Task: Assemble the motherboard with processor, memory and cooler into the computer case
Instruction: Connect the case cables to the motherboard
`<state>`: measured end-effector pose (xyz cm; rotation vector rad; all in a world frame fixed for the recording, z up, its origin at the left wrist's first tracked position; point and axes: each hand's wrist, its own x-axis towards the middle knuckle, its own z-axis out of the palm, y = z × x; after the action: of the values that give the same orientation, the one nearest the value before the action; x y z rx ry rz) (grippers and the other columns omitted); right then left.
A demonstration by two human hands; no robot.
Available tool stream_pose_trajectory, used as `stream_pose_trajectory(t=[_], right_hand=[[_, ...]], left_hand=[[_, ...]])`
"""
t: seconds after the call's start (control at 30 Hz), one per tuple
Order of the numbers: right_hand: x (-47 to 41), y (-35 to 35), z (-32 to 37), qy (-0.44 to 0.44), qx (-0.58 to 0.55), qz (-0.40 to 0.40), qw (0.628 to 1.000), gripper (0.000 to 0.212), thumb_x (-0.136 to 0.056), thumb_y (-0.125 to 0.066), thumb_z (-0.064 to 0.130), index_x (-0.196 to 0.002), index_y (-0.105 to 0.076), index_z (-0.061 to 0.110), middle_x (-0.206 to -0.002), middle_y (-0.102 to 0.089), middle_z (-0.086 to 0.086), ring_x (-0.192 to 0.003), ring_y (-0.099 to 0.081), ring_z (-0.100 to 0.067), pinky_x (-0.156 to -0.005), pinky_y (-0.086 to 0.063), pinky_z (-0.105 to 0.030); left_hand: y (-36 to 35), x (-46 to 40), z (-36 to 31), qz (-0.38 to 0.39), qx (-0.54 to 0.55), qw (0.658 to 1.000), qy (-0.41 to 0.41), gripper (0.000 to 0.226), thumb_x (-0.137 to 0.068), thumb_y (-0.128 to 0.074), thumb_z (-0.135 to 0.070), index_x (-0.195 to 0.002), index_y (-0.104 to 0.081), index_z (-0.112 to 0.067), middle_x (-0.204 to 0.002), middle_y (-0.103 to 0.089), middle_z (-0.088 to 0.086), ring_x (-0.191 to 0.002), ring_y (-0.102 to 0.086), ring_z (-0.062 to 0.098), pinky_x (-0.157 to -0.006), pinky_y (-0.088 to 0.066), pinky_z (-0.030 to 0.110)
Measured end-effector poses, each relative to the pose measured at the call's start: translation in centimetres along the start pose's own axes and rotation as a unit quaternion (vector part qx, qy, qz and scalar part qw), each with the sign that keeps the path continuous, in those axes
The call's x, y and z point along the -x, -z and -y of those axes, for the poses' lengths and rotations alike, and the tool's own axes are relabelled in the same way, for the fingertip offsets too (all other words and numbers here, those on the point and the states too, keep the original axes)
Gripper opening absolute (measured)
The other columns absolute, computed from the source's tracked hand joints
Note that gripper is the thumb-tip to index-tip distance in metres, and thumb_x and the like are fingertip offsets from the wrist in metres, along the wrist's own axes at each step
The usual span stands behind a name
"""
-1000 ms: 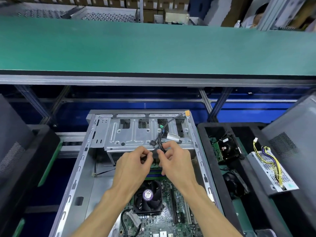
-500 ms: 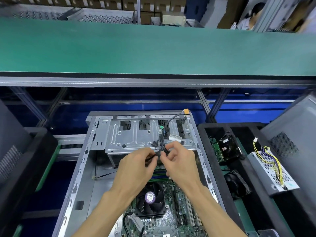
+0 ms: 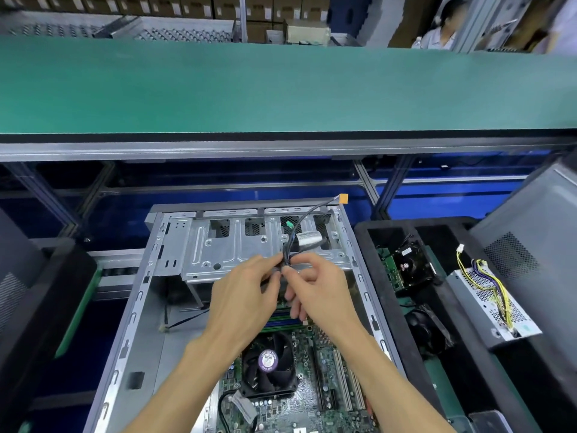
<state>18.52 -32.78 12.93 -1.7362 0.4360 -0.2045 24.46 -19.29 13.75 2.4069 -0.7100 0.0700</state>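
Black cable bundle (image 3: 285,260) is pinched by your left hand (image 3: 242,295) and right hand (image 3: 315,287) above the motherboard (image 3: 315,385) seated in the computer case (image 3: 131,323) (cooler (image 3: 269,367) already on); keep slack, route it clear of the fan

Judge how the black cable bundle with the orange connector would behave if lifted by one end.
The black cable bundle is likely floppy yet springy: it arcs up from both hands. Probably light, held by fingertips. Its orange connector juts free past the case and may swing.
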Motion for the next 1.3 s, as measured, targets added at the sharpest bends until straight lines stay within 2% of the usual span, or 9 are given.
stream_pose_trajectory(t=[0.07,0.17,0.23,0.5,0.67,0.83,0.97,1.13,1.3], right_hand=[[0.0,-0.1,0.2,-0.017,-0.042,0.01,0.999,0.013,-0.101,-0.061,0.029,-0.109,-0.06,0.019,-0.062,-0.068,-0.007,-0.041,-0.059,-0.024,-0.037,-0.042,-0.028],[-0.2,0.1,0.5,-0.052,-0.094,-0.011,0.994,0.018,-0.103,-0.058,0.029,-0.107,-0.063,0.013,-0.059,-0.065,-0.007,-0.039,-0.056,-0.024,-0.035,-0.04,-0.027],[-0.5,0.5,0.6,-0.062,-0.116,-0.037,0.991,0.019,-0.103,-0.058,0.026,-0.103,-0.063,0.008,-0.057,-0.064,-0.008,-0.037,-0.055,-0.023,-0.034,-0.039,-0.025],[-0.4,0.3,0.5,-0.037,-0.095,-0.043,0.994,0.013,-0.101,-0.061,0.016,-0.096,-0.065,0.005,-0.06,-0.064,-0.002,-0.044,-0.059,-0.024,-0.035,-0.041,-0.026],[-0.3,0.3,0.3,-0.04,-0.049,-0.045,0.997,0.016,-0.099,-0.064,0.024,-0.092,-0.069,0.01,-0.06,-0.065,-0.002,-0.039,-0.057,-0.025,-0.035,-0.04,-0.027],[-0.2,0.4,0.1,-0.037,-0.04,-0.029,0.998,0.021,-0.1,-0.063,0.025,-0.088,-0.069,0.009,-0.056,-0.065,-0.008,-0.038,-0.057,-0.024,-0.035,-0.041,-0.028],[-0.3,0.3,-0.2,-0.03,-0.03,-0.025,0.999,0.016,-0.101,-0.059,0.02,-0.091,-0.07,0.015,-0.056,-0.065,-0.008,-0.039,-0.057,-0.024,-0.035,-0.042,-0.028],[-0.4,0.1,-0.3,-0.038,-0.037,-0.01,0.999,0.014,-0.103,-0.055,0.013,-0.097,-0.067,0.015,-0.057,-0.065,-0.01,-0.041,-0.058,-0.027,-0.036,-0.041,-0.028],[-0.3,-0.1,0.0,-0.051,-0.065,0.009,0.997,0.014,-0.104,-0.053,0.009,-0.105,-0.066,0.011,-0.057,-0.064,-0.01,-0.038,-0.056,-0.025,-0.033,-0.04,-0.026]], left_hand=[[-0.1,0.0,0.0,0.001,0.041,0.999,0.031,0.027,-0.094,-0.057,-0.036,-0.118,-0.066,-0.045,-0.076,-0.063,-0.022,-0.071,-0.056,-0.006,-0.061,-0.042,0.021],[-0.2,-0.5,-0.3,0.012,0.055,0.997,0.047,0.01,-0.092,-0.058,-0.047,-0.099,-0.065,-0.045,-0.067,-0.061,-0.019,-0.063,-0.056,0.003,-0.056,-0.047,0.028],[-0.3,-0.8,-0.4,0.015,0.052,0.997,0.058,0.017,-0.091,-0.058,-0.054,-0.095,-0.068,-0.04,-0.063,-0.06,-0.016,-0.06,-0.057,0.004,-0.056,-0.046,0.027],[-0.8,-0.9,-0.2,0.0,0.161,0.979,0.123,0.005,-0.087,-0.071,-0.039,-0.084,-0.069,-0.036,-0.058,-0.063,-0.015,-0.059,-0.064,0.011,-0.067,-0.056,0.037],[-0.6,-1.5,-0.3,-0.003,0.156,0.977,0.145,0.008,-0.08,-0.068,-0.038,-0.081,-0.064,-0.031,-0.052,-0.061,-0.01,-0.053,-0.061,0.011,-0.066,-0.056,0.039],[-0.6,-1.2,-1.1,0.014,0.18,0.97,0.161,0.025,-0.073,-0.055,-0.053,-0.084,-0.056,-0.03,-0.055,-0.064,-0.005,-0.049,-0.063,0.018,-0.062,-0.057,0.046],[-0.7,-1.1,-1.2,0.019,0.192,0.97,0.151,0.014,-0.083,-0.06,-0.043,-0.089,-0.056,-0.031,-0.057,-0.064,-0.003,-0.048,-0.063,0.021,-0.059,-0.056,0.05],[-0.8,-1.1,-0.8,0.042,0.196,0.972,0.124,0.021,-0.092,-0.059,-0.05,-0.109,-0.063,-0.037,-0.053,-0.061,0.001,-0.043,-0.06,0.021,-0.056,-0.056,0.046],[-1.5,-1.2,-0.4,0.054,0.238,0.962,0.124,0.005,-0.097,-0.054,-0.041,-0.095,-0.056,-0.036,-0.058,-0.068,0.001,-0.034,-0.054,0.016,-0.044,-0.048,0.035]])
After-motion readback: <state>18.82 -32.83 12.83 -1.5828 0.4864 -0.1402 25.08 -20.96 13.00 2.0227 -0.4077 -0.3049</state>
